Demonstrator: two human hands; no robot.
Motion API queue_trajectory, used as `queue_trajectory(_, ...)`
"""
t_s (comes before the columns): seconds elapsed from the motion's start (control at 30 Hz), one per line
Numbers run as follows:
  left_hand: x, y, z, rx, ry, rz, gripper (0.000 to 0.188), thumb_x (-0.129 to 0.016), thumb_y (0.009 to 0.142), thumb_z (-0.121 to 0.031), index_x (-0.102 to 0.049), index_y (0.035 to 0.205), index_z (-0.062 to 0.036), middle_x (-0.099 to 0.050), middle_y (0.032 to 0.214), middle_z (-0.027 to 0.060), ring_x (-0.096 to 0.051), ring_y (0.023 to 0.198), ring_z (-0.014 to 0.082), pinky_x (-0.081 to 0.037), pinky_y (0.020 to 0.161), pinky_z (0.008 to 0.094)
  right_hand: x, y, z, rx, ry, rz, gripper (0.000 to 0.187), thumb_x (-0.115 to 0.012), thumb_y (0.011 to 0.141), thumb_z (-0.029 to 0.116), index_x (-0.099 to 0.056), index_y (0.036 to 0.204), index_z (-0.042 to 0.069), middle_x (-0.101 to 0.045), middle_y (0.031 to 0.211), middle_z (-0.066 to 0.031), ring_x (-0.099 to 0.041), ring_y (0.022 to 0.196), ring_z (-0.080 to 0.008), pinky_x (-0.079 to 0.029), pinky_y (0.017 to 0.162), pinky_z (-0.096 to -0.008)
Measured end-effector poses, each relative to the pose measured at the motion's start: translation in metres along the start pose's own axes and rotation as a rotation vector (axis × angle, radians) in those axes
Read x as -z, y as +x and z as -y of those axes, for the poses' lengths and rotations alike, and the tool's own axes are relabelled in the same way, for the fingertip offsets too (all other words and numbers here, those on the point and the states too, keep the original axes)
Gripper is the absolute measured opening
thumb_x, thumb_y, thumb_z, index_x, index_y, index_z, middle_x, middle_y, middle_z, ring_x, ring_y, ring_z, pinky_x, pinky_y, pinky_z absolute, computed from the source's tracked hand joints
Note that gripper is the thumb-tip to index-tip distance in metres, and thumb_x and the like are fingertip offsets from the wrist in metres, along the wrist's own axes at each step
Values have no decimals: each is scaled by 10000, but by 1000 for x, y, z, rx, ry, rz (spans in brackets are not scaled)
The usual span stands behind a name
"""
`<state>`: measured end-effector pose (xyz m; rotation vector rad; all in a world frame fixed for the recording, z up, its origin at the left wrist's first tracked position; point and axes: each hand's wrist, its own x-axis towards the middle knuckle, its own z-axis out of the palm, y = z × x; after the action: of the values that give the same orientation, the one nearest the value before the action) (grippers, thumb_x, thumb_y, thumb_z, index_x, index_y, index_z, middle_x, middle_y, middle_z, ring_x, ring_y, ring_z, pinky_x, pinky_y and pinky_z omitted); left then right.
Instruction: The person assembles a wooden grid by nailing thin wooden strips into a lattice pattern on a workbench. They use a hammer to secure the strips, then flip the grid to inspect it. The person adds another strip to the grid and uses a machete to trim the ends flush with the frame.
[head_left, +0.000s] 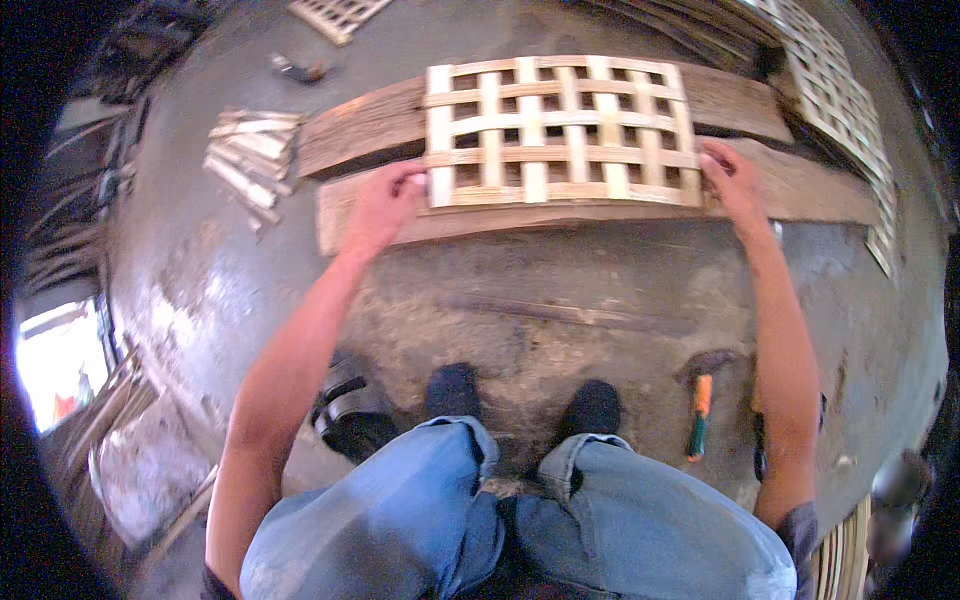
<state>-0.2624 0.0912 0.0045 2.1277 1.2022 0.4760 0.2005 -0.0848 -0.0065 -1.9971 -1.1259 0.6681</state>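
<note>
A woven lattice panel (532, 130) of pale wooden strips lies across two thick wooden planks, the far plank (365, 120) and the near plank (810, 185). At the panel's lower left edge, my left hand (383, 205) has its fingers curled in and closed against the side strip. On the opposite edge, my right hand (737, 185) pinches the panel near its lower right corner. Both arms reach forward over my knees. The fingertips are partly hidden and a little blurred.
Loose strips (250, 155) lie left of the planks, with a small tool (297, 69) beyond. A hammer (699, 415) with an orange and green handle rests by my right foot. A long stick (580, 314) crosses the floor. More lattice (835, 100) stands at the right.
</note>
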Motion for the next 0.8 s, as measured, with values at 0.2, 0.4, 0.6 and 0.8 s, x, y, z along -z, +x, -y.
queue_trajectory(0.2, -1, 8, -16, 226, -258, 71, 394, -647, 876, -194, -555, 1202, 7, -682, 905, 73, -610, 832, 112, -474, 780, 267, 43, -28, 0, 78, -229, 209, 376, -724, 747, 200, -679, 1100, 81, -684, 939, -63, -603, 769, -159, -497, 730, -301)
queue_trajectory(0.4, 3, 8, -21, 248, -227, 110, 428, -680, 846, -153, -539, 1214, 12, -676, 918, 69, -597, 829, 97, -468, 773, 257, 38, -37, 7, 175, -245, 202, 399, -772, 673, 163, -697, 1059, 99, -660, 959, -50, -549, 736, -153, -474, 702, -297)
queue_trajectory(0.6, 3, 6, -23, 233, -290, 130, 464, -681, 848, -146, -505, 1247, 12, -668, 898, 61, -581, 799, 98, -464, 746, 248, 35, -39, 11, 115, -198, 243, 320, -761, 693, 107, -700, 1000, 41, -599, 910, -24, -493, 759, -119, -411, 694, -258)
queue_trajectory(0.8, 3, 7, -24, 249, -273, 135, 452, -678, 854, -150, -512, 1244, 5, -676, 893, 66, -582, 786, 94, -461, 742, 249, 35, -37, 5, 129, -253, 238, 344, -773, 699, 212, -708, 1018, 100, -649, 930, -42, -588, 796, -162, -479, 731, -293)
